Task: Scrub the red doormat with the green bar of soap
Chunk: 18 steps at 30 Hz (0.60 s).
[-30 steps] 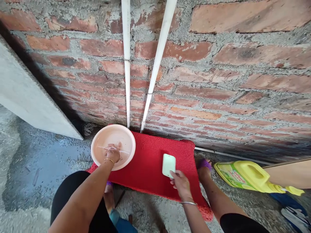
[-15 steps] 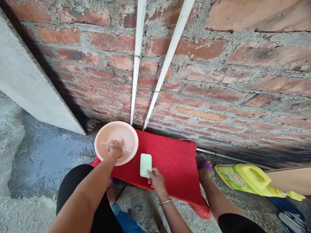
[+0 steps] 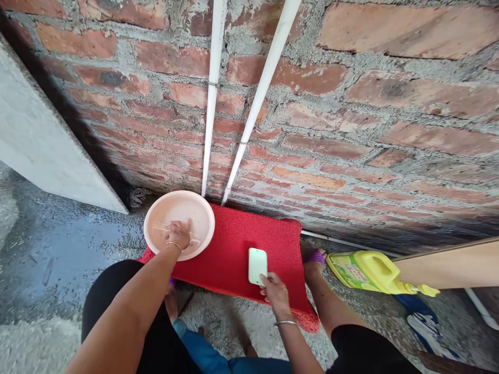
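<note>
My left hand reaches down into a pale pink basin, its fingers apart and nothing plainly held in them. Around those fingers are light streaks that look like shallow water, though I cannot make them out fully. My right hand pinches the lower end of a pale green flat thing with rounded corners, shaped like a phone or a brush back; its underside is hidden. It hovers over a red textured cloth that covers a low bench. The basin stands on the left end of this cloth.
A brick wall with two white pipes rises behind the bench. A grey slab leans at left above wet floor. At right lie a yellow detergent bottle, a wooden board and a slipper.
My right hand has carried the pale green thing rightward over the cloth. My left hand stays in the basin, its fingers now more spread. The whole view has shifted slightly to the right.
</note>
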Tool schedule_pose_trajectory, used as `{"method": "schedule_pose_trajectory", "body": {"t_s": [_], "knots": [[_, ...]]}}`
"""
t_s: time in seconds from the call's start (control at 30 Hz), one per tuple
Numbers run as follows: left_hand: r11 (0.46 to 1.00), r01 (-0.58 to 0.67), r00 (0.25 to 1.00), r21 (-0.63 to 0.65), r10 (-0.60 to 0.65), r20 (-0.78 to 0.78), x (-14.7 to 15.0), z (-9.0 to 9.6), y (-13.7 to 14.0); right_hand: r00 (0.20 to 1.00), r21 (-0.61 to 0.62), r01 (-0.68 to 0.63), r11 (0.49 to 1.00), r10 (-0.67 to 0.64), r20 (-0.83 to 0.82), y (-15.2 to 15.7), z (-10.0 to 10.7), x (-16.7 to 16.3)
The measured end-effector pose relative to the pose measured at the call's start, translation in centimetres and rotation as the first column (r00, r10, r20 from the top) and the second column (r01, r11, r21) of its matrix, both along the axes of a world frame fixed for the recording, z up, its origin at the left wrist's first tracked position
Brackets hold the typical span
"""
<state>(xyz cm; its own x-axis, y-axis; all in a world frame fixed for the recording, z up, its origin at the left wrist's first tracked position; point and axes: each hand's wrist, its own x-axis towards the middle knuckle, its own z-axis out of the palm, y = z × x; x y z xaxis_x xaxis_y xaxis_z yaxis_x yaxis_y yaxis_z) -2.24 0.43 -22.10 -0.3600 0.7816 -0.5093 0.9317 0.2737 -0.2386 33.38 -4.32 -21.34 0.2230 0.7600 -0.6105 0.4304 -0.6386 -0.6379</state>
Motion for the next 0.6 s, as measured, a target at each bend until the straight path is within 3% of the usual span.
{"method": "schedule_pose_trajectory", "body": {"t_s": [0.13,0.23,0.3,0.43,0.5,0.6], "knots": [[1.0,-0.019,1.0,-0.009,0.019,0.002,0.1,0.2,0.1,0.943,0.032,0.326,0.945,-0.327,0.059,-0.6,1.3,6.4],[0.999,-0.028,0.999,-0.02,0.028,0.022,0.2,0.6,0.2,0.891,0.081,0.446,0.892,-0.45,0.051,-1.1,2.0,7.7],[0.999,-0.038,0.999,-0.023,0.039,0.03,0.2,1.0,0.2,0.926,0.11,0.376,0.92,-0.377,-0.012,-1.7,2.1,6.2],[0.998,-0.04,0.999,-0.049,0.041,0.021,0.1,1.6,0.2,0.989,0.058,-0.011,0.998,0.019,-0.148,-3.9,1.1,-1.4],[0.997,-0.032,0.999,-0.067,0.033,0.017,0.0,1.9,0.1,0.962,0.001,-0.179,0.984,0.175,-0.208,-5.3,0.2,-6.0],[0.999,-0.006,1.0,-0.032,0.007,0.028,-0.1,2.1,-0.2,0.916,-0.025,-0.322,0.946,0.305,-0.26,-6.6,-0.8,-10.9]]}}
